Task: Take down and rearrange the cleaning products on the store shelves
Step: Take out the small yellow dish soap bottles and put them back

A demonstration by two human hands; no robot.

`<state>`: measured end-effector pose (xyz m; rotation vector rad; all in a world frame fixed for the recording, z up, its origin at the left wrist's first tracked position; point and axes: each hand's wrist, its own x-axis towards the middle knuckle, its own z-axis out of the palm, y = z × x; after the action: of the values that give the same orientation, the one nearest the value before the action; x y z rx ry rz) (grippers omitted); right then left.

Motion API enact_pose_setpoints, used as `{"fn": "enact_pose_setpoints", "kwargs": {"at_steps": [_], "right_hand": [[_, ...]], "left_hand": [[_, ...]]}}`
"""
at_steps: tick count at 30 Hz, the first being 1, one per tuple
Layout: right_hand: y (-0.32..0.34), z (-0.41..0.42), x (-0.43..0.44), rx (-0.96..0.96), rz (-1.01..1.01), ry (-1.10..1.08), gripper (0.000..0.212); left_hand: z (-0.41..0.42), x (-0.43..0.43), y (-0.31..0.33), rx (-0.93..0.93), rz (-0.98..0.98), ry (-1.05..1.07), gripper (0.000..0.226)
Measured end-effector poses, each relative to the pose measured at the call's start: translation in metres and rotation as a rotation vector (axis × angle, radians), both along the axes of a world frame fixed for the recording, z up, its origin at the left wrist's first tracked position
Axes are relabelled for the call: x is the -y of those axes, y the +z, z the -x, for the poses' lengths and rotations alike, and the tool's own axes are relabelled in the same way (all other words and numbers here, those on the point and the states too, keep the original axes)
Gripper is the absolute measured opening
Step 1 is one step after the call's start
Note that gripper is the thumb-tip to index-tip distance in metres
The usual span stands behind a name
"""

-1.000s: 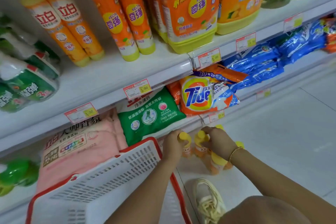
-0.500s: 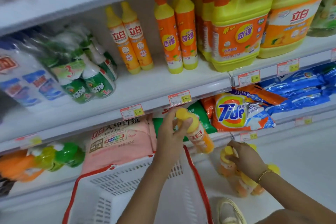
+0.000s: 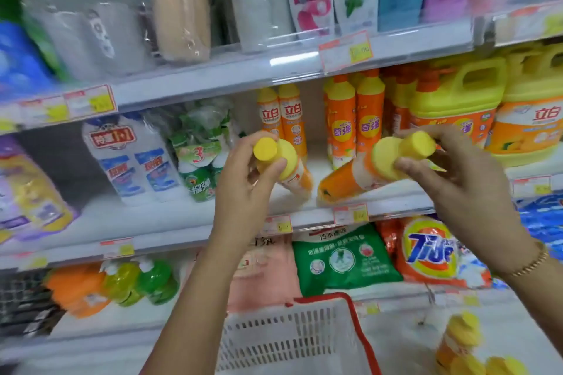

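Now that both have been raised from the floor [image 3: 402, 329], the left bottle [image 3: 300, 179] is gripped at its neck by the left hand [image 3: 240, 188] and the right bottle [image 3: 344, 179] by the right hand [image 3: 457, 179], bases tipped toward the shelf [image 3: 182, 210] just beyond the hands, so restocking is judged begun.

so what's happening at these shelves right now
A person is working at the middle shelf. The left hand grips one orange bottle by its yellow top, and the right hand grips a second bottle, both tilted base-first toward the shelf. By the white basket, spare bottles stand on the floor.
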<state>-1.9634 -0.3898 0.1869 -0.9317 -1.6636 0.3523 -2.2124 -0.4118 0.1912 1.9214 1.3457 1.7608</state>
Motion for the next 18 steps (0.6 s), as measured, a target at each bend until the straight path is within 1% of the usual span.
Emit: {"fn": "enact_pose_setpoints", "kwargs": {"at_steps": [2,5,8,11,13,16,18], "right_hand": [[0.007,0.021,-0.018,0.026,-0.069,-0.013,0.023],[0.008,0.051,-0.043,0.087,-0.094,0.002,0.028],[0.005,0.072,-0.064,0.17,-0.055,0.036,0.026],[0.011,0.088,-0.084,0.185,-0.025,0.037,0.023],[0.013,0.098,-0.096,0.149,-0.027,0.014,0.025],[0.012,0.113,-0.112,-0.002,0.018,0.048,0.023],[0.011,0.125,-0.126,-0.088,0.056,0.068,0.022]], "left_hand": [[0.014,-0.019,0.003,-0.077,0.024,0.013,0.026],[0.029,-0.045,0.008,-0.193,0.056,0.013,0.03],[0.039,-0.065,0.018,-0.232,0.103,-0.03,0.031],[0.05,-0.086,0.028,-0.243,0.171,-0.072,0.025],[0.057,-0.1,0.031,-0.227,0.206,-0.089,0.026],[0.062,-0.118,0.033,-0.177,0.244,-0.103,0.032],[0.061,-0.128,0.035,-0.13,0.272,-0.112,0.031]]}}
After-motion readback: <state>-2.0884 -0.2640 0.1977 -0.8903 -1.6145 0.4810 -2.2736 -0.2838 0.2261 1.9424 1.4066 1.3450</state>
